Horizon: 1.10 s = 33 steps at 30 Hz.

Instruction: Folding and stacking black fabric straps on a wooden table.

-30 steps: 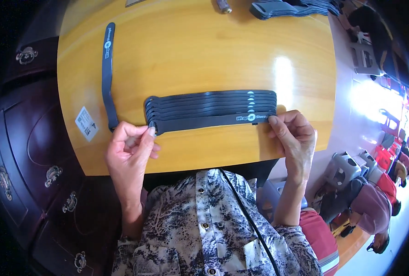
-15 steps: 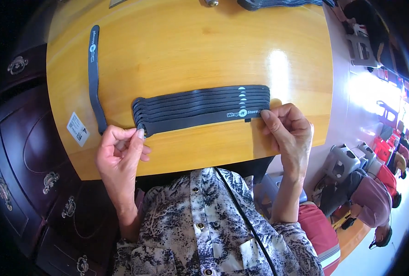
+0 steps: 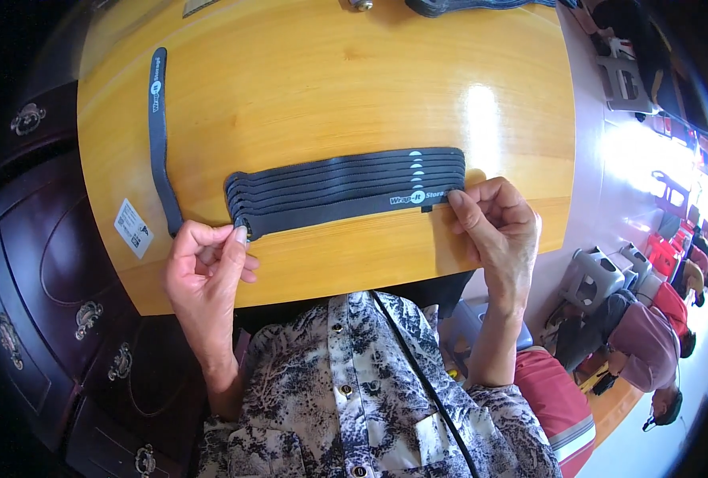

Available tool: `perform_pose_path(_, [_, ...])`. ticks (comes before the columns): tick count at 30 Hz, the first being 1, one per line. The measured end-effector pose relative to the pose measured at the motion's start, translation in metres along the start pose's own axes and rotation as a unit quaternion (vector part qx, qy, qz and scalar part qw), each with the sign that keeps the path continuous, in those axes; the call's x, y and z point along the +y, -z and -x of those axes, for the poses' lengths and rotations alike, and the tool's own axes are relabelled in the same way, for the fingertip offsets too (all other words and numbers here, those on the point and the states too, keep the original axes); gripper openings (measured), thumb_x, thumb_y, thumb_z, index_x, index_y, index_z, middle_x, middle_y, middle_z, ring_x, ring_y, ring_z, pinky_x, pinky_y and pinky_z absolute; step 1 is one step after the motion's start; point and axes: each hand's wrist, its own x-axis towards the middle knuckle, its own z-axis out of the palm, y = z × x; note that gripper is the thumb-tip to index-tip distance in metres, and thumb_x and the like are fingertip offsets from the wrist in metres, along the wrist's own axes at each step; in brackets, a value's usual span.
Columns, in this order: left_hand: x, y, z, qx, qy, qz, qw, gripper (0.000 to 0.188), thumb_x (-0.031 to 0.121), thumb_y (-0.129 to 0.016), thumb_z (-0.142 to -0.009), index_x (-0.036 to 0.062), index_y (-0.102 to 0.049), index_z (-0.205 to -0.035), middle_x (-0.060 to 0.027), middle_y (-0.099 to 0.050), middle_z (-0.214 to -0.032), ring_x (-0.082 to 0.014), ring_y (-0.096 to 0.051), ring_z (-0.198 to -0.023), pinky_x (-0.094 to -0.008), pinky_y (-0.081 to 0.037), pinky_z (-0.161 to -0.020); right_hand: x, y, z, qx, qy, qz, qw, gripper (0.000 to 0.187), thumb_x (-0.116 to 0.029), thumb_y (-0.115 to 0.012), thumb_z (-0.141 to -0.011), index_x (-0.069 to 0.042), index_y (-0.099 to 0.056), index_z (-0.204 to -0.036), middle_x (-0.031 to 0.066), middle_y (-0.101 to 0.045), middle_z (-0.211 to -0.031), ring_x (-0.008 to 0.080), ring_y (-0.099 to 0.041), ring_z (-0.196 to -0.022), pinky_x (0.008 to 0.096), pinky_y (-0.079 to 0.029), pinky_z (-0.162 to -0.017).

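Several dark grey straps (image 3: 338,185) lie overlapped in a fanned stack on the yellow wooden table (image 3: 330,95), each edge showing below the one above. White printing marks their right part. At the stack's near left corner my left hand (image 3: 211,267) pinches the end of the nearest strap between thumb and forefinger. My right hand (image 3: 497,227) pinches the same strap's right end, its other fingers curled. Left of the stack, a single matching strap (image 3: 159,135) lies lengthwise, its near end close to my left hand.
A white label (image 3: 133,229) is stuck at the table's left edge. More dark straps (image 3: 481,6) lie at the far edge, beside a small metal object (image 3: 361,5). Dark wooden drawers (image 3: 43,263) stand at left. Grey stools (image 3: 585,279) and a seated person (image 3: 645,342) are at right.
The view has shifted very slightly. Both hands keep their pinch on the nearest strap, and the stack lies as before.
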Motion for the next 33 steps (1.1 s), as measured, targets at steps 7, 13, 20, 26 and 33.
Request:
perform_pose_path(7, [-0.0001, 0.0005, -0.0012, -0.002, -0.002, -0.003, 1.000, 0.010, -0.001, -0.064, -0.086, 0.0003, -0.054, -0.085, -0.0028, -0.058, -0.071, -0.0067, -0.058, -0.058, -0.0189, -0.047, -0.049, 0.0013, -0.0012, -0.0005, -0.007, 0.003, -0.028, 1.000, 0.016, -0.010, -0.072, -0.083, 0.000, -0.061, -0.079, 0.0006, -0.060, -0.063, 0.0013, -0.045, -0.049, 0.0164, -0.032, -0.041])
perform_pose_path(13, [0.0015, 0.0031, -0.0019, -0.004, 0.002, -0.001, 1.000, 0.011, 0.000, -0.065, -0.086, 0.0008, -0.054, -0.084, -0.0019, -0.058, -0.070, -0.0066, -0.058, -0.058, -0.0190, -0.047, -0.049, -0.0008, -0.0069, 0.0002, -0.001, 0.004, -0.020, 1.000, 0.016, -0.010, -0.071, -0.084, -0.001, -0.058, -0.081, -0.0004, -0.058, -0.061, 0.0013, -0.044, -0.049, 0.0164, -0.032, -0.041])
perform_pose_path(20, [-0.0021, 0.0003, -0.0013, -0.006, 0.012, 0.030, 0.999, 0.012, 0.002, -0.065, -0.086, 0.0030, -0.053, -0.083, -0.0005, -0.058, -0.069, -0.0059, -0.057, -0.058, -0.0195, -0.047, -0.051, -0.0049, -0.0041, -0.0014, -0.008, 0.000, -0.017, 1.000, 0.013, -0.008, -0.068, -0.085, -0.004, -0.056, -0.083, -0.0008, -0.058, -0.060, 0.0016, -0.046, -0.046, 0.0167, -0.030, -0.040])
perform_pose_path(26, [-0.0024, 0.0013, -0.0007, -0.018, 0.003, 0.041, 0.999, 0.010, 0.001, -0.064, -0.086, 0.0009, -0.055, -0.083, -0.0010, -0.058, -0.070, -0.0053, -0.056, -0.057, -0.0194, -0.046, -0.051, -0.0032, -0.0022, -0.0029, -0.032, 0.021, -0.002, 0.999, 0.011, -0.011, -0.068, -0.087, -0.007, -0.057, -0.086, -0.0028, -0.057, -0.060, 0.0012, -0.048, -0.049, 0.0160, -0.030, -0.040])
perform_pose_path(33, [-0.0029, 0.0041, -0.0037, -0.026, -0.019, 0.005, 0.999, 0.009, 0.000, -0.063, -0.086, -0.0009, -0.054, -0.083, -0.0021, -0.058, -0.067, -0.0062, -0.057, -0.055, -0.0212, -0.048, -0.048, -0.0074, -0.0038, -0.0009, -0.030, 0.029, 0.040, 0.998, 0.014, -0.015, -0.068, -0.087, -0.008, -0.057, -0.083, -0.0026, -0.057, -0.060, 0.0012, -0.048, -0.049, 0.0164, -0.030, -0.040])
